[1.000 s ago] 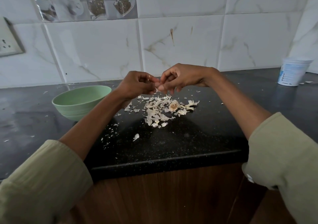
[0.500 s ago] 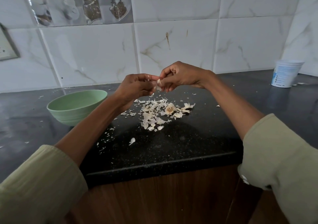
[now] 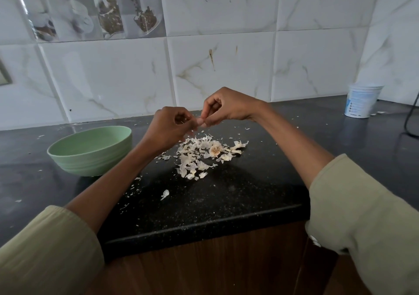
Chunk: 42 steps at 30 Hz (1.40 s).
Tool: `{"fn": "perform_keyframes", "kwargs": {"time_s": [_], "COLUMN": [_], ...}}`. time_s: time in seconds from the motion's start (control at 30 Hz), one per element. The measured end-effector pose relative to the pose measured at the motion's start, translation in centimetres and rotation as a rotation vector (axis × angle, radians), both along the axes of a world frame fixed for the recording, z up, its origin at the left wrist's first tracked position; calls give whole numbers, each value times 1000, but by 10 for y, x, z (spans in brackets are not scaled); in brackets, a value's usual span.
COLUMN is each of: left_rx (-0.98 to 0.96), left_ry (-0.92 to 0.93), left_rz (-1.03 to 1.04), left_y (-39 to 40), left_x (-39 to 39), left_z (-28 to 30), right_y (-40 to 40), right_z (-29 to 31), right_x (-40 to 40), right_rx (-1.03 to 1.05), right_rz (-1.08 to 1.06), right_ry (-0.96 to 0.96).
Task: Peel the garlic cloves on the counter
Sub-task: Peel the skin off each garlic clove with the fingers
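- Head view: both hands are raised above the black counter (image 3: 226, 195), meeting at the fingertips just over the pile of garlic skins (image 3: 201, 154).
- The left hand (image 3: 169, 128) is curled, its thumb and fingers drawn together around something small at the meeting point.
- The right hand (image 3: 223, 107) comes in from the other side, thumb and forefinger pinched together at the same spot, the remaining fingers bent loosely.
- The garlic clove (image 3: 200, 121) shows only as a small pale pinkish bit between the two sets of fingertips, touched from both sides; most of it is hidden by the fingers, so how much skin it carries cannot be told.
- The clove is held in the air, clear of the counter and directly above the far edge of the skins.
- A dried root end of a garlic bulb (image 3: 215, 150) lies within the pile, to the right of its middle.
- Smaller flakes lie scattered toward the near edge of the counter.
- A green bowl (image 3: 90, 150) stands on the counter to the left of the left forearm, apart from the pile.
- A white tub (image 3: 362, 101) stands far right by the tiled wall (image 3: 226, 67).
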<state>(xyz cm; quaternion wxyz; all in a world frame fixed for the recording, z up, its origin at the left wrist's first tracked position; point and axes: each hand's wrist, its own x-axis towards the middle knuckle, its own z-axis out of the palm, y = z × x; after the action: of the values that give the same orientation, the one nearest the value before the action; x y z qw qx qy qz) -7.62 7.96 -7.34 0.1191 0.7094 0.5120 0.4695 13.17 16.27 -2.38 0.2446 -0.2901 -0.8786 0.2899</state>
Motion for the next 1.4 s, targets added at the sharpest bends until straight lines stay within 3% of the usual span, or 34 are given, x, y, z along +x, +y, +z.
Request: {"fn": "perform_keyframes", "kwargs": {"time_s": [0.23,0.57,0.73,0.83,0.93,1.2,1.23,1.33,1.4], "left_rx": [-26,13,35,30,35,30,32,38,36], "left_ry": [-188,-122,84,92,122,180,187,206,209], "left_rz": [-89,-10,148,170,172,152,153,163,160], "left_y": [0,7,13,13,10,8,8,7,6], "left_x": [-4,-1,-6,-10,-8,-8,-7,-6,-5], "left_z": [4,-4,-9,-8,-5,-5,-5,-3,-3], "right_y": [0,-2,10,18,18,14,15,13,14], "right_z": [3,-1,-6,-16,-19,-6,-7,-18,-21], "right_x": [4,-3,4,8,7,1,1,-3,-4], "right_rx": [-96,18,149,173,160,428,413,217,169], "right_rz": [93,26,-128,-252,-274,-422,-419,-392,-383], "right_ry": [143,132,-81,-330,-383,17,-2,-367,-482]}}
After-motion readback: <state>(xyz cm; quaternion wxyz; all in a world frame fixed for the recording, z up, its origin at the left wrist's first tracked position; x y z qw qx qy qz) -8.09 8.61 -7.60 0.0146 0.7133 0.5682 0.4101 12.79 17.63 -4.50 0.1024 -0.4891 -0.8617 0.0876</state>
